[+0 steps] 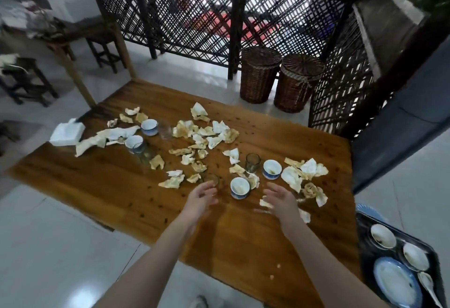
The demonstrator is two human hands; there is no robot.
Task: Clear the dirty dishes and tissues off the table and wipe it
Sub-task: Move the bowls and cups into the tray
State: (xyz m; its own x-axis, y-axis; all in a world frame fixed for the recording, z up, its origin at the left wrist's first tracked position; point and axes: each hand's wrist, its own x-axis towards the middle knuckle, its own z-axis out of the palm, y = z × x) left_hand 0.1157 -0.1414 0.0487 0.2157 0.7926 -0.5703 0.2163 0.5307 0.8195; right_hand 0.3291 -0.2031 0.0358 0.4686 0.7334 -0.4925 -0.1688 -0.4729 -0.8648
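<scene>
While crumpled tissues [220, 134] litter the wooden table [102, 181], the left hand [202, 197] and right hand [280, 198] hover empty, fingers relaxed, flanking a small cup [239, 187].

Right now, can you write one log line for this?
left hand open | right hand open | cup between them | tissues, glasses on table | tray holds dishes

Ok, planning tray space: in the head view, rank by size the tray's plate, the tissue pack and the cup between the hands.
plate (nearest the camera, so uncertain)
tissue pack
cup
</scene>
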